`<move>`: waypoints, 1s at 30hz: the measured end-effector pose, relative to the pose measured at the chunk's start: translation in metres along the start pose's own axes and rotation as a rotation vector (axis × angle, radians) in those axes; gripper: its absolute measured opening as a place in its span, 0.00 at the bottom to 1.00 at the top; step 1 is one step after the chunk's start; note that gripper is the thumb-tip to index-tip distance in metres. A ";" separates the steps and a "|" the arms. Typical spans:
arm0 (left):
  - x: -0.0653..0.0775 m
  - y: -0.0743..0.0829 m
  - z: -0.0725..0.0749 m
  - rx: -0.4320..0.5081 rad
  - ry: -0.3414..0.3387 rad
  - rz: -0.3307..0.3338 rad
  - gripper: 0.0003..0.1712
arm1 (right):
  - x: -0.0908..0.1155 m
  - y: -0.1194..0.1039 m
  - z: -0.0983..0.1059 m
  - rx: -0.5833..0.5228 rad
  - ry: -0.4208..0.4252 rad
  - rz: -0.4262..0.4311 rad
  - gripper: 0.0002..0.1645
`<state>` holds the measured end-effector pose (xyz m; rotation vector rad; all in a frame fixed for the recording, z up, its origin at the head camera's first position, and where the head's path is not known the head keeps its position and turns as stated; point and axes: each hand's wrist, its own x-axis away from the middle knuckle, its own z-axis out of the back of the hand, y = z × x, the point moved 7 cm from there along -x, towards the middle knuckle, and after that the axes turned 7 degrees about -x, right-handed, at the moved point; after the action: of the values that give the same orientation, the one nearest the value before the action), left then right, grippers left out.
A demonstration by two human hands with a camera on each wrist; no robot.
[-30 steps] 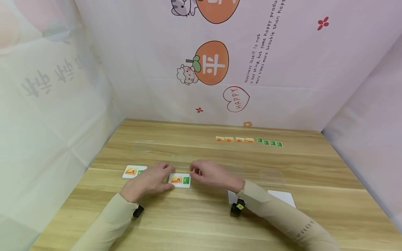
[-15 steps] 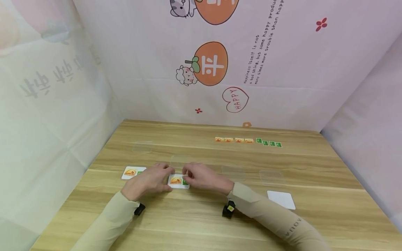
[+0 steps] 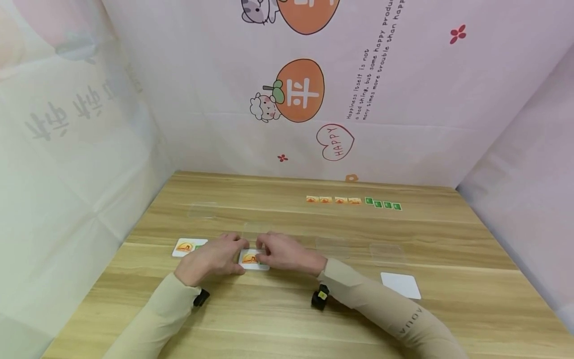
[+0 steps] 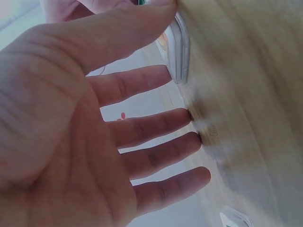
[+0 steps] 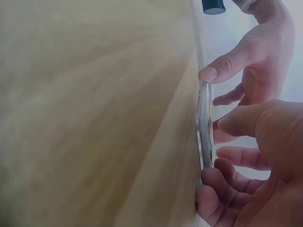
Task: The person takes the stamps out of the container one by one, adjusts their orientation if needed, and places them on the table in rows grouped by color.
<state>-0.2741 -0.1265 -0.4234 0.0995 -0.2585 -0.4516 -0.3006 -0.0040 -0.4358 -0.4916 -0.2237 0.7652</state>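
Observation:
A white card (image 3: pixel 254 266) with an orange picture lies on the table, its green square now under the right fingers. My left hand (image 3: pixel 218 254) holds the card's left side, thumb at the near edge and index fingertip at the far edge. The other left fingers stretch out past it in the left wrist view. My right hand (image 3: pixel 287 253) reaches over the card's right half. In the right wrist view its thumb and index fingertip stand apart at the face of the layered card (image 5: pixel 205 123), with the remaining fingers bent beside its end.
A similar card (image 3: pixel 186 247) lies on the left, a blank white card (image 3: pixel 400 285) on the right. Several clear plates (image 3: pixel 387 253) form a row. Orange tiles (image 3: pixel 325 199) and green tiles (image 3: pixel 387 205) line the back. A printed cloth (image 3: pixel 215 124) hangs behind the table.
My right hand has moved left from beside the card's right edge to over its right half, covering the green square. My left hand has stayed at the card's left side.

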 end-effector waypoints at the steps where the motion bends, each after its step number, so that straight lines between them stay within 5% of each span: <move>1: 0.000 0.000 0.000 0.001 -0.003 0.003 0.32 | 0.000 -0.001 0.000 0.001 -0.001 0.001 0.13; 30: -0.001 0.001 0.000 -0.007 -0.010 0.011 0.31 | -0.009 0.002 -0.007 -0.160 -0.018 -0.111 0.07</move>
<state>-0.2746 -0.1252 -0.4236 0.0890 -0.2668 -0.4421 -0.3053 -0.0117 -0.4433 -0.6186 -0.3282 0.6466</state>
